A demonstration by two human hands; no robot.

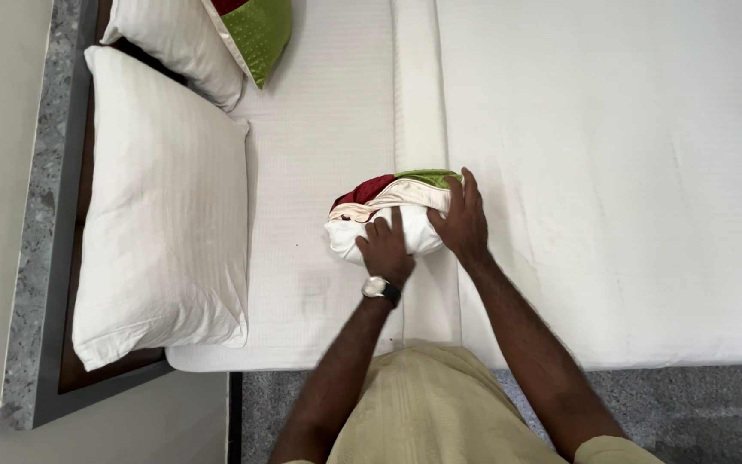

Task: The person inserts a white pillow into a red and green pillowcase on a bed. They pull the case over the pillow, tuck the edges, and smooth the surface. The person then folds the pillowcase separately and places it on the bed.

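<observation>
A wide bed [611, 172] dressed in a white, finely striped sheet filled most of the view, with a raised seam of folded fabric running down it just right of centre. At the left end, a large white pillow [161, 206] was laid lengthwise against a dark wooden headboard [88, 129], and a second white pillow [178, 39] was seen above it, touching its upper corner. A green and red cushion [259, 30] was tucked partly behind that second pillow at the top edge. Below the bed a strip of grey carpet [689, 412] was visible, and a speckled stone ledge [45, 172] ran along the far left. Near the lower middle of the mattress, beside the seam, a small bundled cushion [388, 215] in cream, red and green was pressed down onto the sheet. The right hand [461, 219] was laid flat over the bundle's right end, fingers spread across the fabric. The left hand [386, 249] was set on its near side, fingers together and pushed into the cream cloth. A wristwatch [380, 288] was worn on the left wrist.
</observation>
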